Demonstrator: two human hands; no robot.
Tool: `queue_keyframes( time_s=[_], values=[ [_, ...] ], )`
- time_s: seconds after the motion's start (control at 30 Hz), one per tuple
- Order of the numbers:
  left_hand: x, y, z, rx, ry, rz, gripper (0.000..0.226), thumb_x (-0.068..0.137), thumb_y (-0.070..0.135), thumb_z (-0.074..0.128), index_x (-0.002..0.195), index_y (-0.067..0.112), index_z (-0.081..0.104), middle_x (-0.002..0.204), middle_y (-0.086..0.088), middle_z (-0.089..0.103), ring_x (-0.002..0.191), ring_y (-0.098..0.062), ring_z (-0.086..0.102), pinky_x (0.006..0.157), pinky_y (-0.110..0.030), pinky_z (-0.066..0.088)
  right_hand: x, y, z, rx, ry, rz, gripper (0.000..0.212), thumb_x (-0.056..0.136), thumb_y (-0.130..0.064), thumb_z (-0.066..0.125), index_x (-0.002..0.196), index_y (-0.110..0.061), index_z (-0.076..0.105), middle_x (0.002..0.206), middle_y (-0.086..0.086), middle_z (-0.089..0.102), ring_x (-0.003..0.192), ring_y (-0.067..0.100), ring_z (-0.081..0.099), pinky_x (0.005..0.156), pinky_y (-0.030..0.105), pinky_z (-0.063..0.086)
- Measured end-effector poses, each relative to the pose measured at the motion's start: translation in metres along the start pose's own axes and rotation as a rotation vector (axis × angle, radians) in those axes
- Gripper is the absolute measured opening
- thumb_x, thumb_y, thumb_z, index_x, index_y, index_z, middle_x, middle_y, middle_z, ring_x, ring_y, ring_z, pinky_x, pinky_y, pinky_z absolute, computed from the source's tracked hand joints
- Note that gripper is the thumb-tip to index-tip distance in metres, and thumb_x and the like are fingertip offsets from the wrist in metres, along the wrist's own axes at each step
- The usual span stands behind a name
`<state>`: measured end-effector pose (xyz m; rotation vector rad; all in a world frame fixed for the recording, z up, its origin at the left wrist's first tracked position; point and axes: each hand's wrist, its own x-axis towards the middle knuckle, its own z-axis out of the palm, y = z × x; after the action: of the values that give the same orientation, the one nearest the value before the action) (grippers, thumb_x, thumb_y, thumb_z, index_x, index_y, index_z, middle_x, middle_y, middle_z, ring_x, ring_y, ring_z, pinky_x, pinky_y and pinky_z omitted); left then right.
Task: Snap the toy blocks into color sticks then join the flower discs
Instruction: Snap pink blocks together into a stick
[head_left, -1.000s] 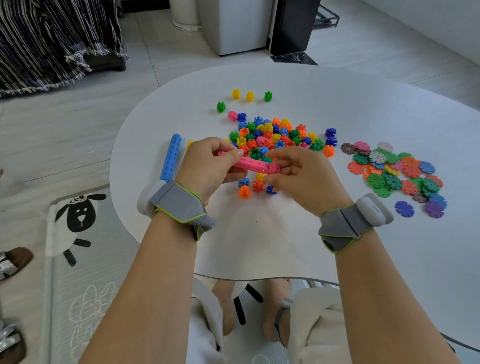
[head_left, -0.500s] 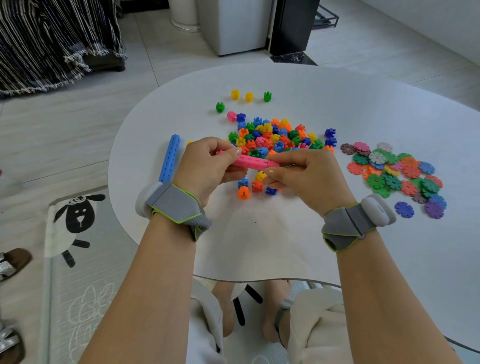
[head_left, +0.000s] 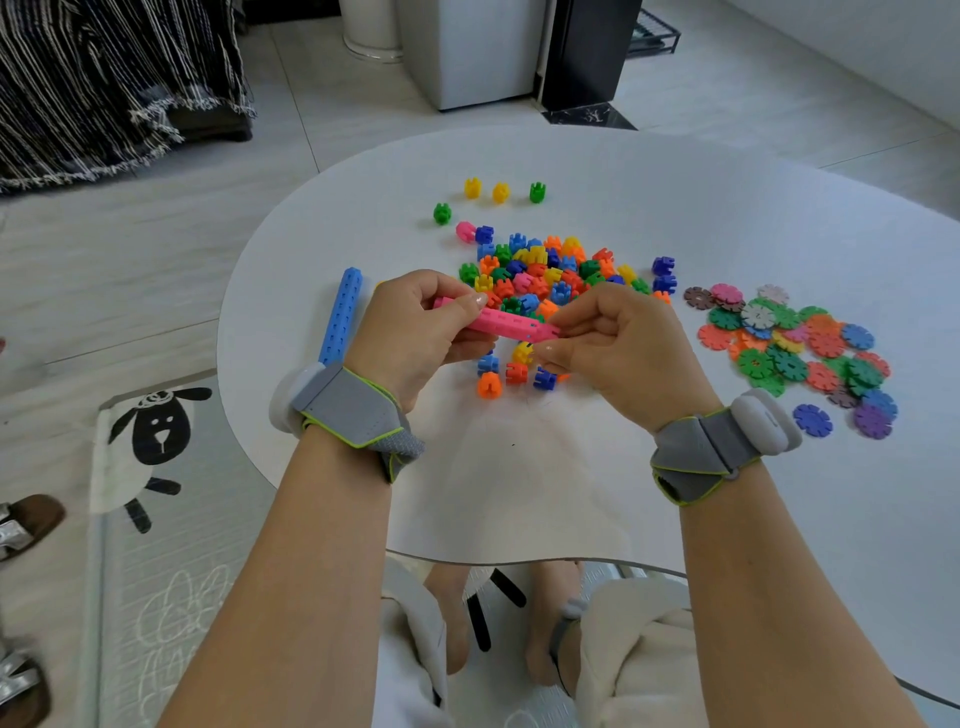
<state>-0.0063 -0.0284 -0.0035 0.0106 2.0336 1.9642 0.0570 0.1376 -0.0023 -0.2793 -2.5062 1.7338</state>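
Note:
A pink stick of snapped blocks (head_left: 506, 323) is held above the white table (head_left: 519, 493). My left hand (head_left: 415, 332) grips its left end with thumb on top. My right hand (head_left: 618, 343) pinches its right end between thumb and fingers. Behind the stick lies a heap of loose coloured blocks (head_left: 556, 275). A few single blocks (head_left: 514, 371) sit just below the stick. A finished blue stick (head_left: 340, 314) lies at the table's left edge. The flower discs (head_left: 795, 348) are piled to the right.
Two yellow blocks (head_left: 485, 189) and two green ones (head_left: 537, 192) stand apart at the back. The table's front edge runs above my knees. A sheep-print mat (head_left: 156, 431) and sandals (head_left: 26, 525) lie on the floor at left.
My right hand shifted slightly along the pink stick's right end; its grip changed from fingers wrapped over the end block to a pinch. The stick stays about level.

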Motion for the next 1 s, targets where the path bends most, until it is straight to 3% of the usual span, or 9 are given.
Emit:
queue_keyframes(
  time_s=[0.27,0.33,0.47,0.67,0.8,0.9,1.0],
  values=[
    [0.003,-0.003,0.002,0.058,0.032,0.048,0.012,0.089,0.006,0.06,0.079,0.012,0.057,0.077,-0.01,0.063,0.054,-0.014,0.066,0.062,-0.029,0.059,0.003,0.001,0.007,0.01,-0.012,-0.021,0.027,0.073,-0.002,0.078,0.081,-0.017,0.057,0.079,0.007,0.071,0.071,0.019,0.072,0.073,0.033,0.059],
    [0.004,-0.003,0.003,0.016,0.097,0.071,0.009,0.088,0.007,0.062,0.09,0.014,0.056,0.08,-0.007,0.061,0.054,-0.012,0.066,0.062,-0.028,0.059,0.007,0.001,0.011,0.043,0.024,-0.019,0.028,0.072,-0.001,0.078,0.08,-0.017,0.056,0.078,0.008,0.071,0.069,0.021,0.072,0.073,0.037,0.06],
    [0.005,-0.004,0.014,-0.214,0.167,0.015,0.046,0.084,0.004,0.065,0.12,0.017,0.038,0.087,-0.014,0.063,0.06,-0.014,0.067,0.064,-0.026,0.057,0.015,-0.001,0.023,0.045,0.114,-0.058,0.031,0.071,-0.004,0.08,0.075,-0.02,0.054,0.077,0.008,0.07,0.067,0.019,0.071,0.069,0.037,0.06],
    [0.012,-0.01,0.017,-0.364,0.183,-0.053,0.057,0.088,0.0,0.058,0.135,0.016,0.028,0.089,-0.018,0.067,0.059,-0.016,0.068,0.059,-0.027,0.057,0.024,0.004,0.028,-0.088,0.07,-0.105,0.022,0.075,-0.014,0.078,0.074,-0.024,0.059,0.092,0.001,0.071,0.077,0.015,0.07,0.073,0.039,0.058],
    [0.021,-0.012,0.015,-0.413,0.226,-0.066,0.054,0.092,0.001,0.049,0.138,0.018,0.025,0.093,-0.025,0.063,0.063,-0.025,0.068,0.056,-0.03,0.056,0.033,0.009,0.018,-0.28,0.151,-0.148,0.006,0.083,-0.02,0.07,0.078,-0.022,0.067,0.082,-0.006,0.065,0.064,0.006,0.056,0.063,0.027,0.046],
    [0.026,-0.012,0.014,-0.426,0.216,-0.073,0.056,0.093,0.0,0.048,0.139,0.021,0.023,0.098,-0.028,0.061,0.067,-0.028,0.068,0.056,-0.03,0.056,0.047,0.014,0.018,-0.53,0.215,-0.189,0.009,0.088,-0.02,0.062,0.089,-0.019,0.071,0.088,-0.007,0.056,0.087,0.013,0.052,0.077,0.022,0.034],
    [0.031,-0.009,0.016,-0.427,0.216,-0.065,0.064,0.092,-0.002,0.049,0.141,0.024,0.019,0.108,-0.033,0.059,0.069,-0.028,0.067,0.059,-0.03,0.057,0.061,0.015,0.024,-0.681,0.233,-0.135,0.021,0.09,-0.027,0.058,0.106,-0.021,0.07,0.107,0.0,0.057,0.11,0.022,0.048,0.086,0.024,0.031]
  ],
)
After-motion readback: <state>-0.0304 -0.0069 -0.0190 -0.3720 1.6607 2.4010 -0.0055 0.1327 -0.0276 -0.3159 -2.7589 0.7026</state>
